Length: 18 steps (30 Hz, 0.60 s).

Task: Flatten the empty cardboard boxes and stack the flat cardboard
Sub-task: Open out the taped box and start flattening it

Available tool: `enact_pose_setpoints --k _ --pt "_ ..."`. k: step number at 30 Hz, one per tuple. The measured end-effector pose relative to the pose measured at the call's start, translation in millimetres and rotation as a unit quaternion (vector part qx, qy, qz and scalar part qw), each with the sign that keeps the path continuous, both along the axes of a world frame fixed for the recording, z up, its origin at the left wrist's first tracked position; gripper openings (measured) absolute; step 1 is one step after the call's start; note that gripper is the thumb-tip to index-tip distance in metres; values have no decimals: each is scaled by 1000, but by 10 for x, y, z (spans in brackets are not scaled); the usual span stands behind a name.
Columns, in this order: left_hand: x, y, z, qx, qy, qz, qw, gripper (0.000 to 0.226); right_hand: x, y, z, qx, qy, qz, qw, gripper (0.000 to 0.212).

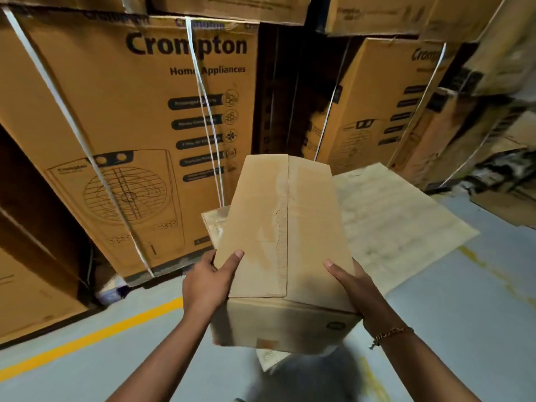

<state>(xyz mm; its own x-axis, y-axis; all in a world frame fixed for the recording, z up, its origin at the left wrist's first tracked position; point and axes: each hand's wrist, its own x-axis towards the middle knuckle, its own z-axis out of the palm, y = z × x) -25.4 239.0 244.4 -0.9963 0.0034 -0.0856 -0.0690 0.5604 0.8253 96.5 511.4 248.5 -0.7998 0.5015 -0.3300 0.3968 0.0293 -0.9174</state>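
Both hands are holding the plain brown rectangular cardboard box (pixel 278 227) in the air, just above the near edge of the pale flat corrugated cardboard sheet (pixel 391 221). Left hand (pixel 208 282) is gripping the box's near left edge, thumb on top; right hand (pixel 356 288) is gripping the near right edge likewise. Top flaps are meeting at a ragged, torn centre seam. Judgement: that seam is looking weak, so pushing the thumbs in there should be opening the flaps before collapsing the walls. Tall printed strapped cartons (pixel 130 111) are standing behind the sheet.
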Motion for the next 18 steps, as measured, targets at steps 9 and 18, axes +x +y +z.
enact_pose_setpoints --k 9,18 --pt "-345 1323 -377 -29 -28 -61 997 83 -275 1187 -158 -16 -27 -18 999 68" --pt "-390 2193 -483 -53 -67 -48 995 65 -709 2171 -325 44 -33 26 998 42"
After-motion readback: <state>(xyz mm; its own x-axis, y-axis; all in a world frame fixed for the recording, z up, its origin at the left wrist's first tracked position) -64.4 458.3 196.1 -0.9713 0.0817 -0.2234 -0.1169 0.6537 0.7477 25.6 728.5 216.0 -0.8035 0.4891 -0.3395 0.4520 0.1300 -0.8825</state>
